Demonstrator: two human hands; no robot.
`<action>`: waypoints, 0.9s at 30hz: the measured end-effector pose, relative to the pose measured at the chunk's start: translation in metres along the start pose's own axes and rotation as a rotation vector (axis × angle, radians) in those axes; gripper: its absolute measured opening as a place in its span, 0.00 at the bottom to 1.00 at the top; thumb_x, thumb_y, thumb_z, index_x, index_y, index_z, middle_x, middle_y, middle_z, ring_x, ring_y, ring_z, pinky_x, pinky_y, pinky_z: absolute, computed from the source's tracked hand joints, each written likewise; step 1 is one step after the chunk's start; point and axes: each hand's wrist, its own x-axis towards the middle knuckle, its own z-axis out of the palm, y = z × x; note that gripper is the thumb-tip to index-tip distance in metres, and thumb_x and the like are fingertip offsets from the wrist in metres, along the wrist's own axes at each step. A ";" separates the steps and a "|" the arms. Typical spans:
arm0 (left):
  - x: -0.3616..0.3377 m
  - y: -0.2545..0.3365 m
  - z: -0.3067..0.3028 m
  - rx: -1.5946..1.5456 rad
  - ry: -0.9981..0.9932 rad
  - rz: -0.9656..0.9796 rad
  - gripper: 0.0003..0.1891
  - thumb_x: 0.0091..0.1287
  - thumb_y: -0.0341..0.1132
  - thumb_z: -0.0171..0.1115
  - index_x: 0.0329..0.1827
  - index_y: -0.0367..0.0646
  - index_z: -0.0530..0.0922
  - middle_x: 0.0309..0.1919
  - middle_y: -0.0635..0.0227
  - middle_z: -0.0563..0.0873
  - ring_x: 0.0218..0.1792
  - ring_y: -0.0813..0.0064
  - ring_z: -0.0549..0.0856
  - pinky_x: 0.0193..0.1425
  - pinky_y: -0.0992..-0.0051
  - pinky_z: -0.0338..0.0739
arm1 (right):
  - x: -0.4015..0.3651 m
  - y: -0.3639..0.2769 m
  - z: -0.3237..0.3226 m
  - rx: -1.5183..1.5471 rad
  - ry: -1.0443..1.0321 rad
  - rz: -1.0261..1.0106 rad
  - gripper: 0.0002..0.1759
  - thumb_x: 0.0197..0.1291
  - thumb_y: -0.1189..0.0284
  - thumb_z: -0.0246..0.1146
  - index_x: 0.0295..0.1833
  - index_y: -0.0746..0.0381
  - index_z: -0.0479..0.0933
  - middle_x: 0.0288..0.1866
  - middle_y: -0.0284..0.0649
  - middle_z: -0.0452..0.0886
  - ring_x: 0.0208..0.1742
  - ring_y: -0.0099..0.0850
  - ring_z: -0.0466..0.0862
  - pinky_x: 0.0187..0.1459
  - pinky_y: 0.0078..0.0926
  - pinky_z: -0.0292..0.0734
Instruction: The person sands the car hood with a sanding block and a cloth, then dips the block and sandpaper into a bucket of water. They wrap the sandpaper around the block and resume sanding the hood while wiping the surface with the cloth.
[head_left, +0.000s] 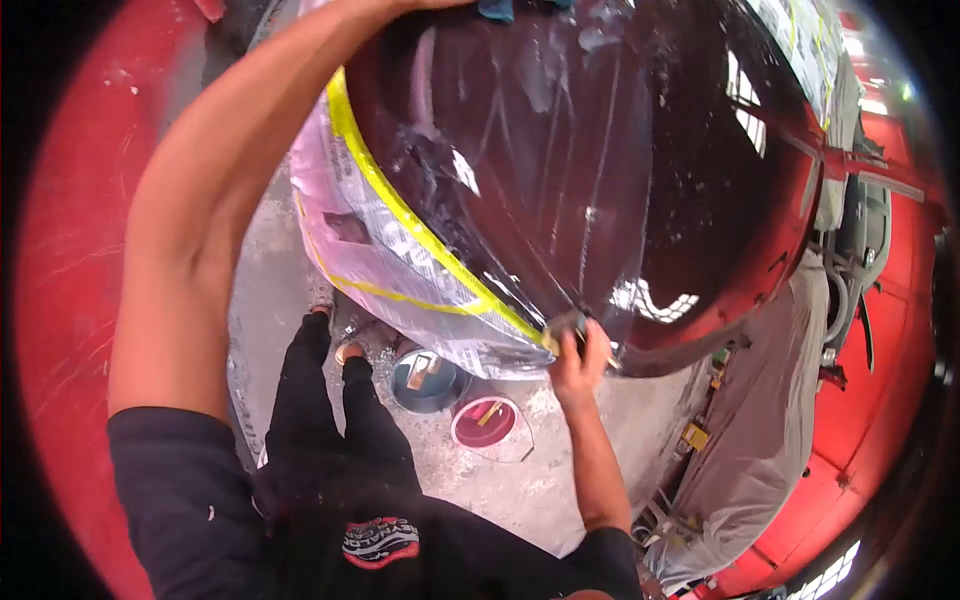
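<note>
A wet, dark maroon car hood [600,170] fills the upper middle of the view, with whitish smears and streaks over it. Yellow masking tape [400,215] runs along its left edge, next to printed plastic sheeting [375,250]. At the hood's near tip, my right hand [582,362] is closed on a small grey pad [568,324] pressed against the surface by the tape. My left arm stretches over the sheeting to the top edge, where little of my left hand [440,3] shows and its fingers are hidden. A blue cloth [497,9] lies close beside it on the hood.
On the floor below stand a dark bucket [402,392] of water and a pink bucket [484,425] with a stick-like yellow item in it. A grey cover [752,400] drapes something on the right. Red panels [90,250] stand on both sides.
</note>
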 end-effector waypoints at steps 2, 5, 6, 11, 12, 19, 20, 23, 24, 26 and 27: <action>-0.004 0.004 0.000 0.013 -0.029 -0.001 0.41 0.70 0.67 0.51 0.83 0.57 0.60 0.82 0.50 0.55 0.84 0.48 0.47 0.81 0.37 0.39 | 0.014 -0.014 0.005 0.118 -0.018 0.031 0.17 0.60 0.81 0.69 0.55 0.67 0.82 0.59 0.57 0.81 0.56 0.51 0.82 0.59 0.50 0.76; -0.001 0.004 -0.001 -0.043 -0.006 -0.027 0.41 0.70 0.66 0.51 0.83 0.58 0.59 0.82 0.50 0.55 0.84 0.49 0.46 0.81 0.36 0.38 | 0.112 -0.089 0.028 -0.008 0.114 -0.312 0.20 0.54 0.82 0.69 0.55 0.64 0.83 0.60 0.59 0.80 0.58 0.54 0.82 0.59 0.51 0.76; -0.006 0.008 -0.010 -0.054 -0.005 -0.025 0.41 0.71 0.66 0.51 0.83 0.59 0.58 0.82 0.51 0.55 0.84 0.49 0.46 0.81 0.36 0.38 | 0.145 -0.114 0.043 0.018 0.158 -0.334 0.22 0.52 0.81 0.68 0.55 0.63 0.83 0.60 0.59 0.79 0.59 0.55 0.81 0.59 0.51 0.76; -0.013 0.008 -0.019 -0.088 -0.040 -0.039 0.38 0.74 0.64 0.46 0.83 0.56 0.59 0.83 0.55 0.55 0.84 0.52 0.47 0.83 0.38 0.34 | 0.163 -0.140 0.043 0.028 0.165 -0.255 0.21 0.50 0.82 0.70 0.53 0.62 0.85 0.59 0.57 0.80 0.57 0.54 0.82 0.58 0.49 0.76; -0.013 0.008 -0.023 -0.089 -0.055 -0.026 0.38 0.74 0.64 0.46 0.83 0.56 0.59 0.83 0.55 0.55 0.84 0.52 0.47 0.83 0.38 0.35 | 0.129 -0.112 0.054 0.040 0.174 -0.175 0.20 0.52 0.84 0.70 0.53 0.62 0.86 0.60 0.57 0.80 0.56 0.54 0.82 0.58 0.48 0.76; 0.008 0.000 0.029 -0.072 0.162 -0.038 0.34 0.72 0.65 0.47 0.80 0.70 0.64 0.83 0.63 0.57 0.84 0.56 0.48 0.79 0.31 0.31 | 0.214 -0.178 0.063 0.016 0.192 -0.348 0.24 0.48 0.80 0.67 0.55 0.58 0.83 0.58 0.55 0.79 0.57 0.51 0.81 0.55 0.48 0.77; 0.009 -0.001 0.029 -0.072 0.164 -0.040 0.34 0.72 0.65 0.47 0.80 0.70 0.64 0.83 0.63 0.57 0.84 0.56 0.48 0.79 0.31 0.31 | 0.235 -0.194 0.068 -0.022 0.191 -0.345 0.24 0.47 0.79 0.67 0.55 0.59 0.83 0.58 0.55 0.80 0.54 0.52 0.83 0.53 0.47 0.78; 0.011 -0.004 0.037 -0.071 0.198 -0.007 0.33 0.73 0.65 0.47 0.80 0.70 0.64 0.83 0.63 0.57 0.84 0.56 0.48 0.79 0.30 0.30 | 0.225 -0.189 0.069 -0.009 0.181 -0.315 0.23 0.50 0.81 0.68 0.55 0.60 0.84 0.61 0.56 0.79 0.57 0.53 0.81 0.57 0.48 0.76; 0.011 -0.005 0.033 -0.071 0.206 -0.005 0.33 0.73 0.65 0.47 0.80 0.70 0.64 0.83 0.63 0.57 0.84 0.56 0.48 0.79 0.30 0.30 | 0.194 -0.164 0.067 -0.012 0.166 -0.306 0.24 0.51 0.82 0.69 0.57 0.62 0.84 0.65 0.58 0.77 0.62 0.54 0.79 0.62 0.49 0.74; 0.004 0.000 0.023 -0.073 0.144 -0.021 0.33 0.73 0.64 0.47 0.80 0.69 0.64 0.83 0.62 0.58 0.84 0.55 0.48 0.79 0.30 0.29 | 0.139 -0.125 0.063 -0.044 0.196 -0.303 0.23 0.53 0.83 0.67 0.57 0.62 0.84 0.66 0.62 0.76 0.62 0.56 0.79 0.65 0.49 0.74; 0.001 0.003 0.018 -0.022 0.153 -0.040 0.33 0.74 0.65 0.46 0.81 0.68 0.63 0.82 0.61 0.59 0.84 0.55 0.51 0.81 0.34 0.35 | 0.144 -0.126 0.065 -0.025 0.205 -0.309 0.23 0.53 0.84 0.67 0.57 0.62 0.85 0.66 0.61 0.76 0.63 0.56 0.79 0.65 0.50 0.74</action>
